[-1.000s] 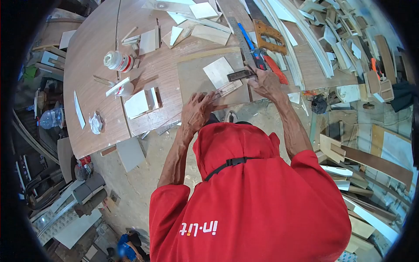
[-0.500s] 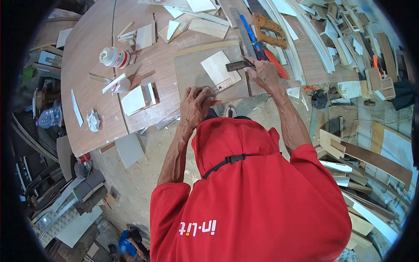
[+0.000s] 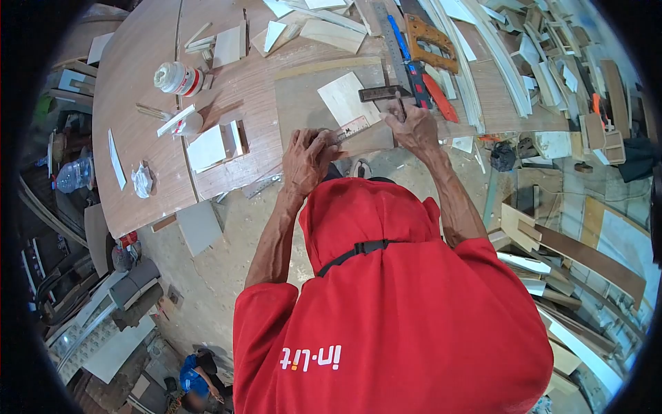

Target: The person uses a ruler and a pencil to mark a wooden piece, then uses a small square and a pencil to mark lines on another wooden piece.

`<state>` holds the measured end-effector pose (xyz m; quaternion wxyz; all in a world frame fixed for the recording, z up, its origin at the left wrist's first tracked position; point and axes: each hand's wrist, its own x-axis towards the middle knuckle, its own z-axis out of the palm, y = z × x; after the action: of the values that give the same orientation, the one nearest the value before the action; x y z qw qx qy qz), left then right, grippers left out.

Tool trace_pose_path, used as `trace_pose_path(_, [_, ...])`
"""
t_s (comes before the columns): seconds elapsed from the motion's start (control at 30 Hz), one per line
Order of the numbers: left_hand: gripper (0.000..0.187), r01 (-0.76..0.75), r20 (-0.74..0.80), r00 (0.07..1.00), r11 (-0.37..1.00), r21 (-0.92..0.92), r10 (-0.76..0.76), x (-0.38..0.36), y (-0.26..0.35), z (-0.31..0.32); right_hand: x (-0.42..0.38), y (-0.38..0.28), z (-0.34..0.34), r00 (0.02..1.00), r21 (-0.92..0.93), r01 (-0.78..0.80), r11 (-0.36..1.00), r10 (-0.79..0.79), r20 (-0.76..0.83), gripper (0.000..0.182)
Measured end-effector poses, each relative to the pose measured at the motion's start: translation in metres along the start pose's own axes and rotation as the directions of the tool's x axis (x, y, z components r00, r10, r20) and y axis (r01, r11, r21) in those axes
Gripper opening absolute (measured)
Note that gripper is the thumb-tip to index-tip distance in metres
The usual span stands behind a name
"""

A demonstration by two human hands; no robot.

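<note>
My left hand (image 3: 308, 159) is closed, its curled fingers on the near end of a short ruler (image 3: 355, 127) with dark and red markings. The ruler lies along the near edge of a pale rectangular wooden piece (image 3: 345, 98). My right hand (image 3: 414, 128) is closed at the piece's right side, with fingertips pinched on the thin part of a dark try square (image 3: 378, 93). Part of the square rests over the piece's right edge. Both lie on a larger grey-brown board (image 3: 296, 103) at the table's near edge. My palms are hidden.
On the table (image 3: 152, 138) stand a white jar (image 3: 178, 79) and a small tub (image 3: 187, 123). A handsaw (image 3: 431, 43), blue pen-like tool (image 3: 396, 34) and red-handled tool (image 3: 439, 96) lie right. Wood offcuts (image 3: 334, 36) lie behind. Another person (image 3: 200, 379) sits lower left.
My right hand has drawn slightly toward me, and more of the try square shows. My left hand stays at the ruler. The whole view has shifted a little.
</note>
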<state>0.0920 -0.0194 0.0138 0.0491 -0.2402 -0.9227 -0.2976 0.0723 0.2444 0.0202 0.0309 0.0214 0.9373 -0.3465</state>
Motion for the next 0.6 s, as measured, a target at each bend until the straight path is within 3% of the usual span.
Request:
trace_pose_path(0.1, [0.027, 0.014, 0.004, 1.0, 1.0, 0.009, -0.014, 0.001, 0.001, 0.0, -0.004, 0.008, 0.016, 0.995, 0.0, 0.088, 0.996, -0.088, -0.047, 0.032])
trace_pose_path(0.3, [0.028, -0.014, -0.022, 1.0, 1.0, 0.023, 0.014, -0.001, -0.004, 0.004, -0.008, 0.007, 0.02, 0.999, 0.143, -0.033, 0.989, 0.037, -0.024, 0.031])
trace_pose_path(0.6, [0.029, 0.023, -0.005, 1.0, 0.999, 0.027, -0.023, -0.002, -0.004, 0.005, -0.008, 0.022, 0.031, 0.997, 0.186, 0.036, 0.982, -0.022, -0.077, 0.031])
